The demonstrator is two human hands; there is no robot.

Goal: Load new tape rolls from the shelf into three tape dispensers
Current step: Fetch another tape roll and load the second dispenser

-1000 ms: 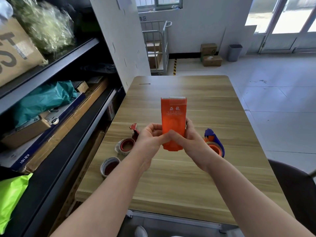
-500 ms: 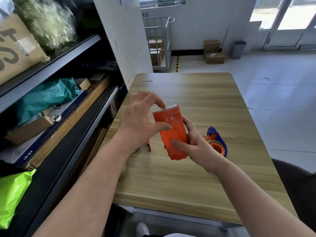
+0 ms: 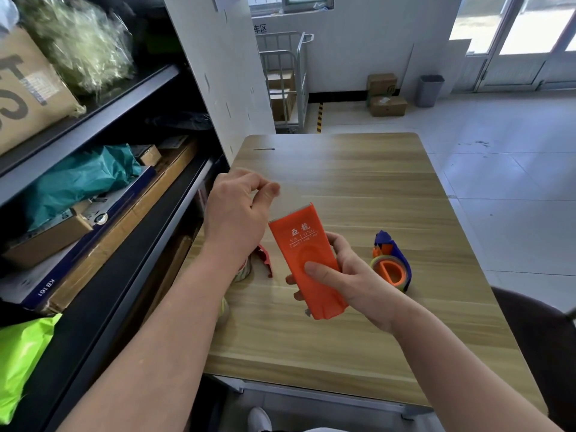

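Head view is showing me the orange dispenser [image 3: 307, 260] lifted above the tabletop [image 3: 343, 169], near the centre of the frame. The right hand [image 3: 352, 275] is clamping it: the grip is wrapping the lower body, with the thumb pressing the printed face and the fingers curling behind. Its long axis is running from lower right to upper left, tilted off vertical, with the toothed cutter end pointing toward the top of the frame and leaning left. The left hand [image 3: 240, 213] is hovering just beside that cutter, thumb and forefinger pinching together. Whether a clear tape end is lying in that grip, I cannot tell. I am judging this to be the threading step on this dispenser. The next move is calling for a straight draw across the teeth, with the right grip steadying the body. A blue dispenser [image 3: 392, 266] is lying on the tabletop at right.
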